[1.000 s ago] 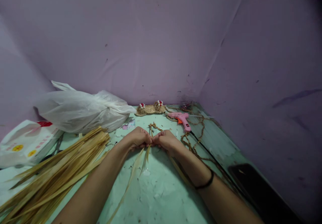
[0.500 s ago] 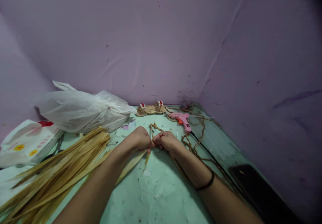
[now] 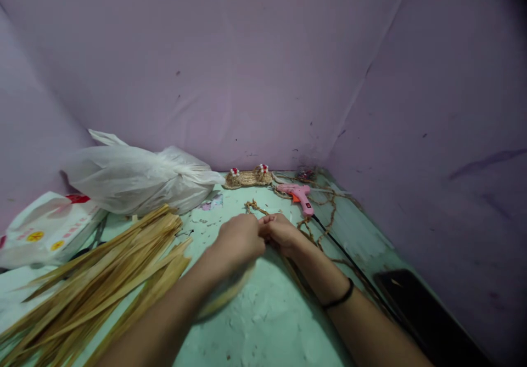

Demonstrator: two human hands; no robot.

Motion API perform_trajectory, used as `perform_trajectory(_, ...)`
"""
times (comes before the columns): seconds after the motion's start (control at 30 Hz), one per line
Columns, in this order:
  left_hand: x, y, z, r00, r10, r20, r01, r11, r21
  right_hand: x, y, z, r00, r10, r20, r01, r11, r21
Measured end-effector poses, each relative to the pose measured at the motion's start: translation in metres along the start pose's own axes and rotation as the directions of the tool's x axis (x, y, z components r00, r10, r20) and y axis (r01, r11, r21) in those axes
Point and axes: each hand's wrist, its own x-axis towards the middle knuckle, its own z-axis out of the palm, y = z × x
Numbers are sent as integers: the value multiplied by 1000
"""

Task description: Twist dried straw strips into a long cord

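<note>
My left hand (image 3: pixel 241 239) is closed on a pale dried leaf strip (image 3: pixel 226 296), which curves down beneath my left forearm. Touching it on the right, my right hand (image 3: pixel 280 232) is pinched on a twisted leaf cord (image 3: pixel 256 207); a short length of the cord shows just beyond my fingers. The spot where my fingertips meet is partly hidden by my left hand. A black band circles my right wrist. To the left, a bundle of dried leaf strips (image 3: pixel 119 268) lies on the green table (image 3: pixel 263 323).
Behind are a tied white plastic bag (image 3: pixel 140 180) and a woven piece (image 3: pixel 249 178) with red and white beads. A pink glue gun (image 3: pixel 302 195) with a black cable lies among twisted cords (image 3: pixel 331 213). A black phone (image 3: pixel 424 312) is at right, a white box in plastic (image 3: pixel 53 232) at left.
My left hand has turned over and moved slightly right, up against my right hand. The pale strip has swung with it, and the upright piece of cord between my hands no longer shows.
</note>
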Motion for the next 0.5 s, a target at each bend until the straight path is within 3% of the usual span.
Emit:
perform_trajectory(0.07,8,-6,-16,999,-26,-40,27,999,42,-1,-2,-2,999,31,10,-31,999,28)
perform_trajectory(0.17,19,-11,-27,986,-164,-7,157,955,-253,-1,-5,-4,998,45,36,-47,997,53)
perform_trajectory(0.23,22,-12,-23,976,-191,103,217,894,-393,-2,-6,-5,997,37,63,-40,998,48)
perform_trajectory(0.37,27,-18,-7,938,-108,331,278,803,-526,-2,-5,-8,996,34,80,-37,999,27)
perform_trajectory(0.43,30,-22,-3,919,-83,386,309,760,-572,-1,-4,-8,996,41,75,-43,999,20)
perform_trajectory(0.5,33,-26,-1,918,-99,383,313,774,-550,2,-2,-8,996,33,79,-30,999,-39)
